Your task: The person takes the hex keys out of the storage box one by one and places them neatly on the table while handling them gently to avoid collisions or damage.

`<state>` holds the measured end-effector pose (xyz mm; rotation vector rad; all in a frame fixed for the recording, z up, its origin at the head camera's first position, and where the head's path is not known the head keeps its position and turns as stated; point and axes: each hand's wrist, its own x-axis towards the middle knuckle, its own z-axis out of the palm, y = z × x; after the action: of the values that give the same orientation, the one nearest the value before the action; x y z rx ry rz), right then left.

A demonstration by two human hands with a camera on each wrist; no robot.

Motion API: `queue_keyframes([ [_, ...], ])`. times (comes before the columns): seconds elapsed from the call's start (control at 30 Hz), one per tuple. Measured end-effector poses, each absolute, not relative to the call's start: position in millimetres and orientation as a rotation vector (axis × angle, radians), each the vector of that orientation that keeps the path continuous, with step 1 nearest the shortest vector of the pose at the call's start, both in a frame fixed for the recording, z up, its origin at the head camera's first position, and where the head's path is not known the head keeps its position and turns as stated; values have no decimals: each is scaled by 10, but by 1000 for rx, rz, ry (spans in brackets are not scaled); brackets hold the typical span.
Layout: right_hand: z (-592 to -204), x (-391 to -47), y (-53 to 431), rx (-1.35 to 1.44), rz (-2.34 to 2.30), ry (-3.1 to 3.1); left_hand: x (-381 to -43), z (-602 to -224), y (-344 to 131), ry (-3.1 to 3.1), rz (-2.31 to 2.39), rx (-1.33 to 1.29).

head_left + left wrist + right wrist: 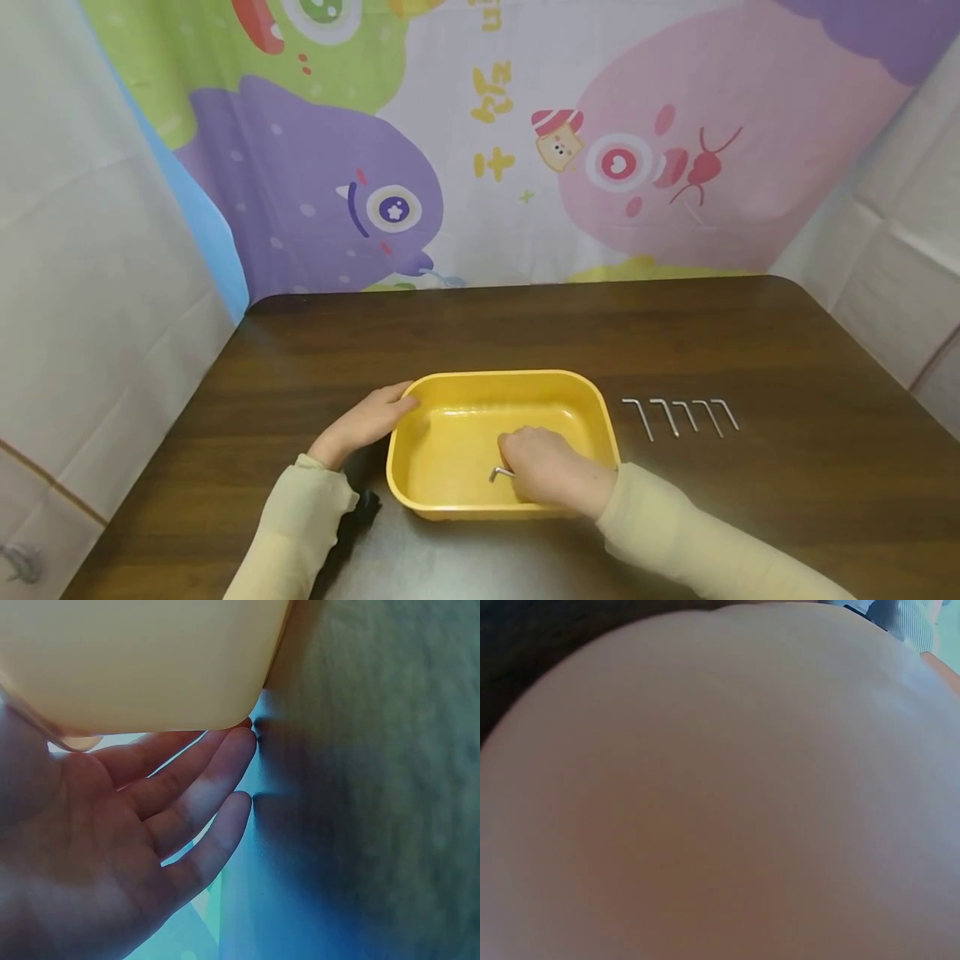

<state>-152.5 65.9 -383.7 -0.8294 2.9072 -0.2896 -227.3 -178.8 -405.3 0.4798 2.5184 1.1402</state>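
A yellow rectangular tray (pixel 501 507) rests on the dark wooden table. At its left corner my left hand (pixel 372 417) grips the rim, thumb over the edge. In the left wrist view the fingers (pixel 199 791) extend along the outside of the tray wall (pixel 150 667), fingertips close to the tabletop. My right hand (pixel 546 467) is inside the tray, fingers curled round a hex key; the bent metal end (pixel 501 473) sticks out on the left. The rest of that key is hidden by the hand. Only a blurred, close surface fills most of the right wrist view.
Several L-shaped hex keys (pixel 680 417) lie in a row on the table (pixel 750 500), right of the tray. A cloth with cartoon monsters (pixel 337 183) hangs behind the table. A dark object (pixel 366 507) shows by the left sleeve.
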Motion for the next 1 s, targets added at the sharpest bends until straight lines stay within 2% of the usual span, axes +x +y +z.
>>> queue_keyframes([
  [0.43,-3810,-1542,718,-815,-401,2927,-2268,-4046,-1787,2522,1133,483],
  [1.0,-3663,-1580,969,-595,-636,2936,-2274,-4065,-1789,2523,1132,474],
])
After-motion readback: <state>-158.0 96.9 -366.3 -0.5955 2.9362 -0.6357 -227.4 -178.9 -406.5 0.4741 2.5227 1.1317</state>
